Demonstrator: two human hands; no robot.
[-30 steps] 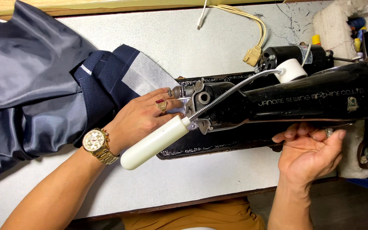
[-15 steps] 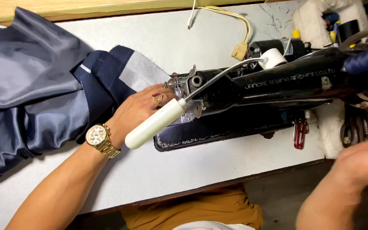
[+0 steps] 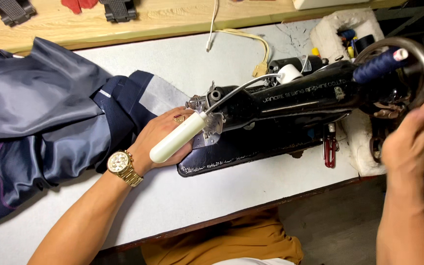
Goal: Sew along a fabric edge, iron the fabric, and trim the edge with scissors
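On the black sewing machine (image 3: 290, 105), gold lettering; hands (image 3: 160, 137) on fabric (image 3: 50, 122)

A pale lettering strip runs along the black sewing machine (image 3: 320, 98).

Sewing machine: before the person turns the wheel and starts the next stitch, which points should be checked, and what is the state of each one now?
1. Right hand on the hand wheel: ok, it touches the rim.
2. Left hand flat on the machine bed by the needle area: ok.
3. Fingers clear of the needle: cannot tell, the white lamp hides them.
4. Navy fabric under the presser foot: cannot tell.
5. Thread spool on the sewing machine: ok.
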